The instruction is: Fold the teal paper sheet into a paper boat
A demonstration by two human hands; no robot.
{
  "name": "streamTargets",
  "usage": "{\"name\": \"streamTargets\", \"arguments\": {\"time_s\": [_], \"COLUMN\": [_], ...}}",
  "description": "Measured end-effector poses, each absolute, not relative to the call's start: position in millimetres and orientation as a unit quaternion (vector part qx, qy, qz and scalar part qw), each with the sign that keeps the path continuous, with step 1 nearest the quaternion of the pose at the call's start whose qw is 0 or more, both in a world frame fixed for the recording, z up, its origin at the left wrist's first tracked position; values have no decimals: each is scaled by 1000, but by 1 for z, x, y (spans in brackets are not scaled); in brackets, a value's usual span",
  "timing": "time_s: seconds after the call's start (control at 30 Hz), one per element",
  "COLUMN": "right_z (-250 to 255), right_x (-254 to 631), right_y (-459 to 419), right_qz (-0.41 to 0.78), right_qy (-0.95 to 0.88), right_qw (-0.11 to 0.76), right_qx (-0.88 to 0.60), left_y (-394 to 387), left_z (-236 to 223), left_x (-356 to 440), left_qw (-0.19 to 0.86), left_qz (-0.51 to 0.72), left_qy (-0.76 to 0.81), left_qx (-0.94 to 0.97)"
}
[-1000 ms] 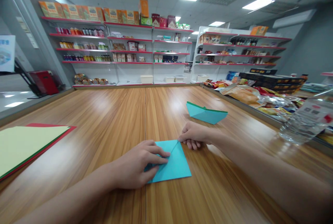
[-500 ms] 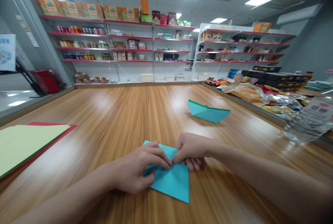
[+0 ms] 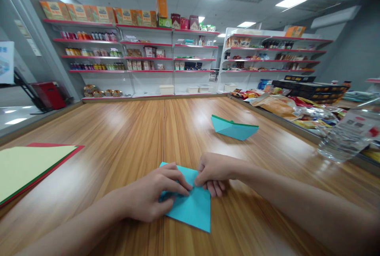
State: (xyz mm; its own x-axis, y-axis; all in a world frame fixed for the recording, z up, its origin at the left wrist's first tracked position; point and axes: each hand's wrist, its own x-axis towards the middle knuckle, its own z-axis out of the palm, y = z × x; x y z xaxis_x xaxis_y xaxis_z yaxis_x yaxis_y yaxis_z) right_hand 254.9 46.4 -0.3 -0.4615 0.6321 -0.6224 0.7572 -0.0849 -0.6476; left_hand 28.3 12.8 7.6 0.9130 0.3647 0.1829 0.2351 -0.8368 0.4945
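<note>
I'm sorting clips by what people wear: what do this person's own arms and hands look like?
The left hand and right hand are bare: no gloves, rings, watch or bracelet show. The left forearm and right forearm are uncovered too, with no sleeve in view and no visible markings.

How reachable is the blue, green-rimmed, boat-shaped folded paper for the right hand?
Likely yes: only brown wood-grain tabletop shows between the right hand and the boat-shaped paper. Its fingers would first have to leave the bright-blue folded paper.
</note>
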Motion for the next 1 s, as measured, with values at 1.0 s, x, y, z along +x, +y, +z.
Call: {"name": "streamTargets", "arguments": {"time_s": [1.0], "right_z": [13], "right_x": [263], "right_y": [50], "right_qz": [-514], "right_qy": [663], "right_qw": [96], "right_qx": [535], "left_y": [7], "left_z": [12], "left_x": [28], "left_qw": [158], "left_qz": [82], "left_qy": [137], "left_qx": [974]}}
